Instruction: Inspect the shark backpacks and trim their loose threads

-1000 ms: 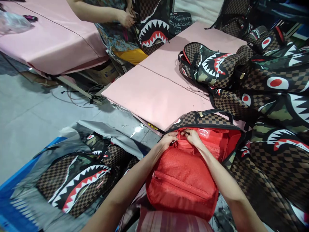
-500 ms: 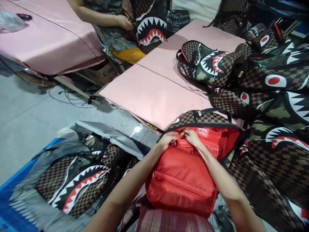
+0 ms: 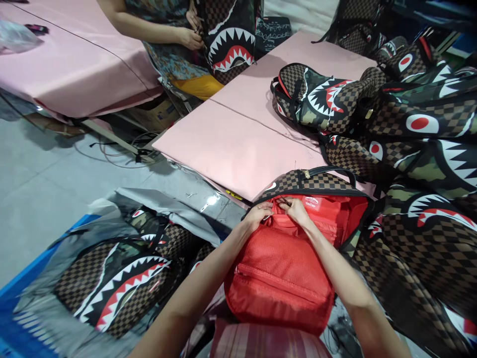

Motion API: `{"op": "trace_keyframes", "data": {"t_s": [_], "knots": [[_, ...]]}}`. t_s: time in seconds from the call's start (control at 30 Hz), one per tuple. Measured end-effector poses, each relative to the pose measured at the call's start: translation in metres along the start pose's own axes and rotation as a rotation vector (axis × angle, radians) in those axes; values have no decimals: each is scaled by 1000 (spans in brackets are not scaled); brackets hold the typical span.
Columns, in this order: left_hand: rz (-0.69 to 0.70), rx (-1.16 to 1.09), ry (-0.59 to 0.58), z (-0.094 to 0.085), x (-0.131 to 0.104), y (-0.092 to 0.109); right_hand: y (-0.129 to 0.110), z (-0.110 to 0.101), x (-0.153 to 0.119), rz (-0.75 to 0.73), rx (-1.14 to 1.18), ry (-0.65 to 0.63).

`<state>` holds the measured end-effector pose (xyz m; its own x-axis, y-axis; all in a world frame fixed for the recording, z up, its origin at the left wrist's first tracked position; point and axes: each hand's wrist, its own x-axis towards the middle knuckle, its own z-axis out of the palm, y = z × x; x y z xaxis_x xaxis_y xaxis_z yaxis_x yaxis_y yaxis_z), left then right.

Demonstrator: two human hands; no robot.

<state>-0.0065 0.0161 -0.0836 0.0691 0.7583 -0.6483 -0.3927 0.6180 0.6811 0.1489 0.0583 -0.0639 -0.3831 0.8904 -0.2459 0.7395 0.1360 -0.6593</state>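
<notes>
A brown-and-black checkered backpack (image 3: 328, 183) lies unzipped at the near table corner, its red lining (image 3: 335, 219) showing. Its red mesh-pocket flap (image 3: 283, 253) hangs down toward my lap. At the left of the opening, my left hand (image 3: 261, 214) is closed on the red lining, pinching its edge. My right hand (image 3: 297, 211) is just beside it inside the bag, fingers closed round a small dark thin tool (image 3: 285, 201). Most of that tool is hidden by the fingers, and its exact kind cannot be made out.
Several shark-mouth backpacks (image 3: 421, 124) are heaped along the right of the pink table (image 3: 231, 144). Lower left, a blue crate (image 3: 15, 293) lined with grey plastic holds more backpacks (image 3: 122, 283). Across the table, a co-worker's hand (image 3: 192, 39) is on another backpack (image 3: 231, 47).
My right fingers have shifted slightly, and the dark tool shows more clearly between them. My left hand stays at the lining. The co-worker's hands have moved a little on their backpack.
</notes>
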Motion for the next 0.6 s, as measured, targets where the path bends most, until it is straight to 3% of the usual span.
{"op": "trace_keyframes", "data": {"t_s": [0.4, 0.6], "knots": [[76, 49, -8, 0, 2, -4, -26, 6, -5, -17, -342, -48], [78, 51, -16, -1, 1, -5, -12, -6, -10, -33, -318, -63]]}}
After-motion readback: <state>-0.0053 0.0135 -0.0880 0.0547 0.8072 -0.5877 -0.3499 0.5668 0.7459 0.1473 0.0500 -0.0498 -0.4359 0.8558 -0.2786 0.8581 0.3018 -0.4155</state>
